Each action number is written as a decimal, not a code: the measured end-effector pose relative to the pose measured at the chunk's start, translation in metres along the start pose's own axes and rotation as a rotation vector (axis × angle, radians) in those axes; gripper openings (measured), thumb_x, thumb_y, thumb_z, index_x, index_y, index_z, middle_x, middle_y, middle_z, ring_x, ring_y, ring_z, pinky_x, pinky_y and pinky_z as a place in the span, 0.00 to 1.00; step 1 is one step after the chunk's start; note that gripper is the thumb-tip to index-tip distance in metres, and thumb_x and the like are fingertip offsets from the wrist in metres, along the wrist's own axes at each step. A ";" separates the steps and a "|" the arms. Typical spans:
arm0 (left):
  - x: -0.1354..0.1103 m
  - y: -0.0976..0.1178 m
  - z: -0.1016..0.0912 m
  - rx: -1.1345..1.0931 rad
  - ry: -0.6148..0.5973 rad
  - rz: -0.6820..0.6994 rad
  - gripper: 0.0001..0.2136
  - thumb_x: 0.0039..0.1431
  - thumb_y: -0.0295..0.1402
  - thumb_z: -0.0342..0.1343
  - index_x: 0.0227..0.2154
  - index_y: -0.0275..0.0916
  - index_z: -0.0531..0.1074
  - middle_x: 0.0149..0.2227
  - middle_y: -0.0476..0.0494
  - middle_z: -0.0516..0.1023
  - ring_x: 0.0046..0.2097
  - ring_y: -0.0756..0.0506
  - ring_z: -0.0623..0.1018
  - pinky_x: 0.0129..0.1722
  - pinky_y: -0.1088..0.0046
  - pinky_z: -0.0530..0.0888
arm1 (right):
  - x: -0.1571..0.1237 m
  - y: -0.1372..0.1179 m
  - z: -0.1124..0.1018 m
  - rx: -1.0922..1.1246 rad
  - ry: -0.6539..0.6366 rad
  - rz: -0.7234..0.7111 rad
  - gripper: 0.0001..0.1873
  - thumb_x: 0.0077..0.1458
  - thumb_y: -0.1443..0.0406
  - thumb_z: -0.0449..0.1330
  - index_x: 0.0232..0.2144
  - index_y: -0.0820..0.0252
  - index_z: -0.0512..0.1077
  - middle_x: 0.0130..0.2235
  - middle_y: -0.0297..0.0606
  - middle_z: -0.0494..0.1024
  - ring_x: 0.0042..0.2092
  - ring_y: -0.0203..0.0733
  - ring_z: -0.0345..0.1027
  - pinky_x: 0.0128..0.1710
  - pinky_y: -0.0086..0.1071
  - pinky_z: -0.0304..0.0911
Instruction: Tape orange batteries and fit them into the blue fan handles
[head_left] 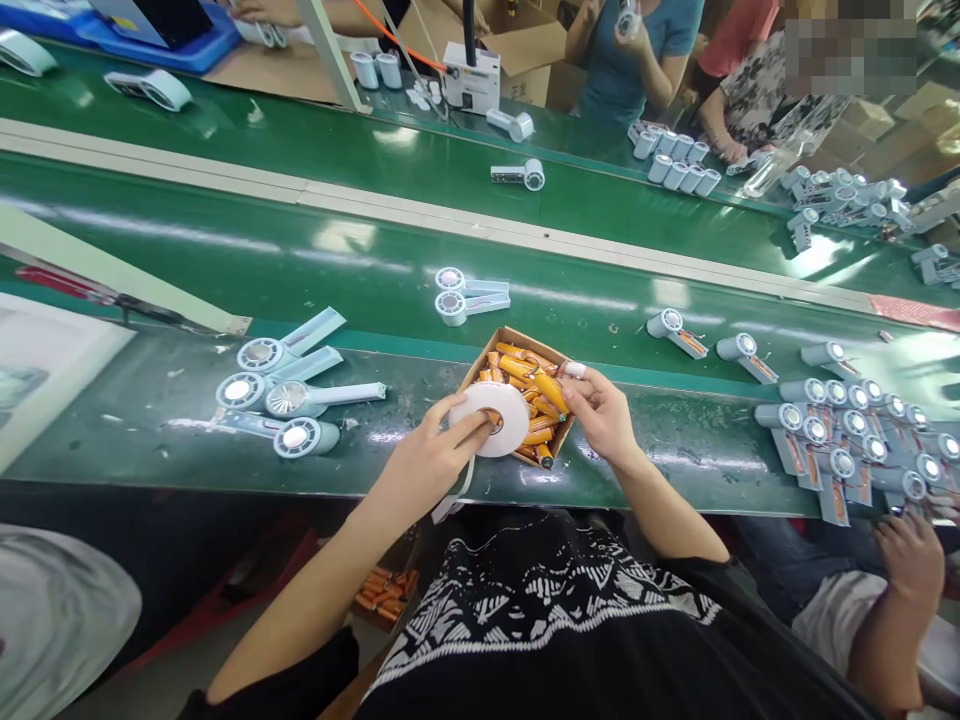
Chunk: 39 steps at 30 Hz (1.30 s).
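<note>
My left hand (439, 450) grips a white roll of tape (491, 418), its fingers through the hole in the middle. A loose strip of tape hangs from the roll past the table edge. In my right hand (602, 410) is an orange battery (551, 390), pinched between thumb and fingers over the box; the right index fingertip wears a white wrap (575, 370). A cardboard box (568, 428) full of orange batteries with wires stands under both hands, partly hidden by the roll.
Pale blue fan housings (296, 398) lie to the left; two more (451, 307) rest on the green belt (360, 270) ahead. At right, many housings (840, 462) crowd near another person's hand (911, 550). People work across the line.
</note>
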<state>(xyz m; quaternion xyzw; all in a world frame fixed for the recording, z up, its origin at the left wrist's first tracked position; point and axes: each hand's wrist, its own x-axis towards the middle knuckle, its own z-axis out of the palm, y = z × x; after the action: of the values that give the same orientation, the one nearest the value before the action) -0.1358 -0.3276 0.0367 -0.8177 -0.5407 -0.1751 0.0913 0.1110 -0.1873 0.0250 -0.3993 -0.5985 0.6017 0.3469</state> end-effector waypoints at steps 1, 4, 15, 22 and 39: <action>0.000 0.000 0.000 0.003 -0.005 -0.003 0.18 0.67 0.16 0.55 0.53 0.36 0.81 0.56 0.43 0.83 0.64 0.34 0.71 0.57 0.61 0.82 | 0.000 0.000 0.000 0.001 -0.011 0.015 0.30 0.59 0.43 0.68 0.55 0.52 0.77 0.48 0.42 0.88 0.50 0.52 0.85 0.55 0.47 0.79; 0.001 0.002 0.001 0.009 -0.017 0.007 0.16 0.69 0.19 0.55 0.53 0.37 0.81 0.56 0.43 0.83 0.63 0.34 0.72 0.57 0.62 0.82 | -0.001 0.001 -0.001 -0.074 -0.019 0.013 0.27 0.59 0.43 0.67 0.50 0.53 0.82 0.49 0.42 0.88 0.51 0.53 0.84 0.54 0.46 0.79; 0.001 0.002 0.005 -0.069 -0.083 0.033 0.17 0.70 0.18 0.52 0.53 0.38 0.80 0.54 0.39 0.82 0.66 0.35 0.72 0.55 0.61 0.84 | -0.001 -0.006 -0.003 -0.402 -0.080 -0.086 0.19 0.67 0.54 0.60 0.49 0.55 0.86 0.48 0.39 0.88 0.50 0.53 0.84 0.52 0.43 0.78; 0.000 -0.001 0.005 -0.108 -0.159 0.023 0.17 0.70 0.18 0.51 0.54 0.39 0.78 0.54 0.38 0.81 0.68 0.36 0.72 0.54 0.61 0.85 | 0.002 -0.014 -0.008 -0.460 -0.272 -0.057 0.15 0.67 0.58 0.62 0.48 0.53 0.85 0.44 0.37 0.89 0.43 0.50 0.84 0.46 0.41 0.77; 0.039 0.018 0.003 0.123 -0.062 0.019 0.18 0.71 0.19 0.49 0.56 0.33 0.78 0.40 0.39 0.81 0.43 0.39 0.75 0.46 0.58 0.75 | 0.030 -0.011 0.002 0.201 -0.060 0.208 0.28 0.38 0.58 0.80 0.44 0.59 0.83 0.41 0.41 0.89 0.45 0.52 0.84 0.49 0.44 0.80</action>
<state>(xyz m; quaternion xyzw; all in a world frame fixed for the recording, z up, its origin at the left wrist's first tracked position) -0.1054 -0.3003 0.0500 -0.8207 -0.5452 -0.1151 0.1261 0.0957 -0.1609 0.0343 -0.4040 -0.5008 0.7030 0.3029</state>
